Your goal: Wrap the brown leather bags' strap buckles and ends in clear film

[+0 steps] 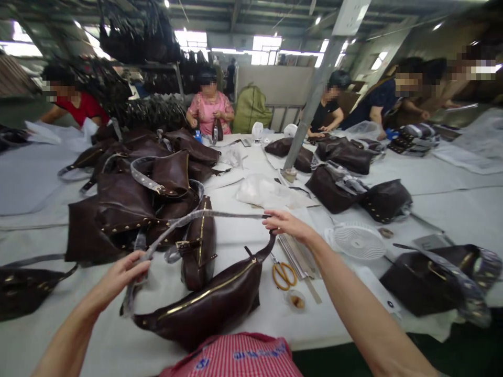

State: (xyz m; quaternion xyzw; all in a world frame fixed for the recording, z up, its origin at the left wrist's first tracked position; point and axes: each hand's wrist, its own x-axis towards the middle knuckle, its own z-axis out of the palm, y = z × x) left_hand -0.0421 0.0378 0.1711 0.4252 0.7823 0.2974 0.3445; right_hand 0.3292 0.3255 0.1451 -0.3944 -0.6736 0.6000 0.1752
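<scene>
A dark brown leather handbag (208, 301) with a gold zipper lies at the table's near edge, against the red striped apron (239, 358). Its shoulder strap (208, 213), partly wrapped in clear film, arches up above the bag. My left hand (131, 266) grips the strap near the bag's left end, fingers closed round it. At the strap's other side, my right hand (283, 224) pinches it above the bag's right end. Just behind the bag lies a second brown bag (199, 246), zipper upward.
A pile of brown bags (121, 193) covers the left. Right of my bag lie yellow-handled scissors (283, 275), flat strips (296, 256), a tape roll (295, 301) and a white fan (357, 241). A grey post (314, 110) rises mid-table. Several co-workers sit or stand around the table.
</scene>
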